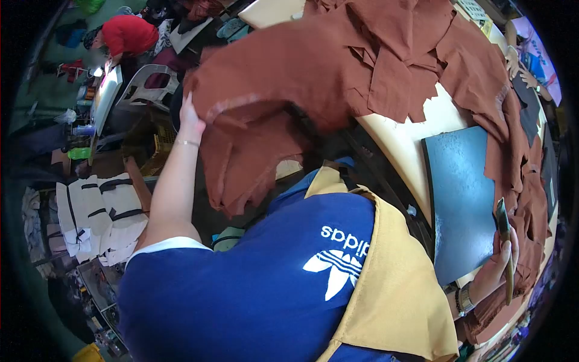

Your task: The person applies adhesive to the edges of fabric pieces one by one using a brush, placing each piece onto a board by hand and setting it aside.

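My left hand (192, 114) is closed on the edge of a large reddish-brown leather sheet (289, 57), holding it out to the left of the table. From there the leather hangs in folds beside my apron (404, 289) and runs back onto the pile on the table. My right hand (505, 256) is closed around a long, flat, knife-like tool (503, 220), its dark narrow part pointing up. The tool is beside the right edge of a dark blue-grey board (459, 199) on the table. More brown leather lies under and beyond the right hand.
Another person's hands (520, 66) rest near dark pieces (526, 105) at the far right of the cream table (392, 142). A person in a red top (129, 35) bends over a bench at upper left. A white plastic chair (148, 84) and stacked pale pieces (102, 211) stand left.
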A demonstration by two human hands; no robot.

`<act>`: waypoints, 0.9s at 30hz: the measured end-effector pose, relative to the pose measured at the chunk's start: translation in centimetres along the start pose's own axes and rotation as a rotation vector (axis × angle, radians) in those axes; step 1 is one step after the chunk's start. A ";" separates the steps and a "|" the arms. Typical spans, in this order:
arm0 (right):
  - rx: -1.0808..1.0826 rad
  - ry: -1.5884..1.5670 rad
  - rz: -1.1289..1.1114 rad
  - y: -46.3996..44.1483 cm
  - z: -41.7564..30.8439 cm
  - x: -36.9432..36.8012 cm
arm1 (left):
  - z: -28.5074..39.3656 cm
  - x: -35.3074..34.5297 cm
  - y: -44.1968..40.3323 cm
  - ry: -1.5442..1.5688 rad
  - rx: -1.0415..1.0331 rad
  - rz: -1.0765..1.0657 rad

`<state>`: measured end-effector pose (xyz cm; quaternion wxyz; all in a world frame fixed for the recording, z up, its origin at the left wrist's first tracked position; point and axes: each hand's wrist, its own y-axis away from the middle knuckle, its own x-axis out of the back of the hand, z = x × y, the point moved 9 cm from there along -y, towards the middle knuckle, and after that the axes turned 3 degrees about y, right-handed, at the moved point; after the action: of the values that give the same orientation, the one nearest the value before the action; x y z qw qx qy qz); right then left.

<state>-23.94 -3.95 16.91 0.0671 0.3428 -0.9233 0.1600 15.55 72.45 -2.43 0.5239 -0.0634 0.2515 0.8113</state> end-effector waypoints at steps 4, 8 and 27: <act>-0.012 0.079 0.000 0.2 0.2 -0.4 | -2.2 10.9 1.7 -0.007 -0.009 0.206; -0.030 -0.019 -0.036 0.3 1.3 0.3 | 0.0 8.0 0.6 -0.018 -0.031 0.242; -0.023 0.329 0.403 13.0 0.6 8.1 | -4.7 -65.4 39.3 -0.201 0.008 -2.028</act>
<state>-38.58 0.20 15.03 0.1872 0.1205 -0.9513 0.2132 9.12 3.97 30.94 0.9835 -0.1765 0.0368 -0.0140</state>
